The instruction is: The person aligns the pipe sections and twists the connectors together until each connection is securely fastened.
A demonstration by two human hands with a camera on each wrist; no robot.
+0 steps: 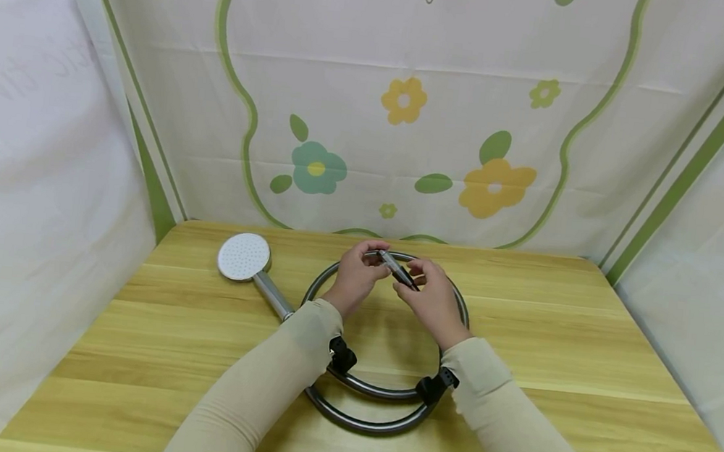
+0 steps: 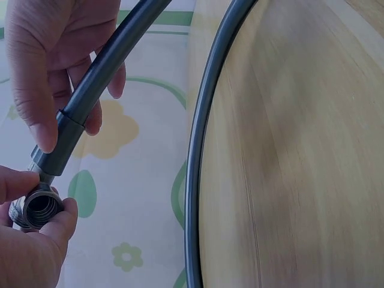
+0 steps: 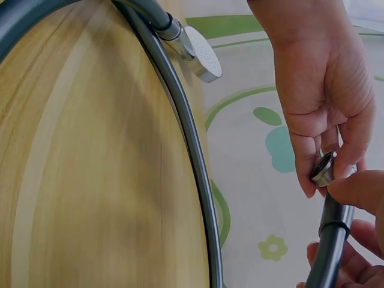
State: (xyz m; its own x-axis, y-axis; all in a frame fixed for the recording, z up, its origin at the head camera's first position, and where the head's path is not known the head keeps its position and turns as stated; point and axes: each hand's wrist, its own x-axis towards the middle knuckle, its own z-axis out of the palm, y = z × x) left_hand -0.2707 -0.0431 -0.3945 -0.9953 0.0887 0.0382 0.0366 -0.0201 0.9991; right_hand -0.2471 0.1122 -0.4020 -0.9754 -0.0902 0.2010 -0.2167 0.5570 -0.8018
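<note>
Above the table, my left hand (image 1: 357,274) pinches a silver threaded nut (image 2: 37,210) at the end of a dark grey shower hose (image 2: 201,138). Its hollow, ridged opening shows in the left wrist view. Just beyond the nut, my right hand (image 1: 435,302) holds the hose's smooth end sleeve (image 2: 60,144) between thumb and fingers. Loops of the hose curve on the table around and under both forearms. At the hose's other end a round shower head (image 1: 244,257) lies on the left, white spray face up, with a silver handle (image 1: 272,294).
The wooden table (image 1: 557,303) runs back to a white cloth (image 1: 361,95) printed with flowers. More cloth hangs along the left and right sides. Black wrist mounts (image 1: 341,355) sit on both cuffs, close over the hose loops.
</note>
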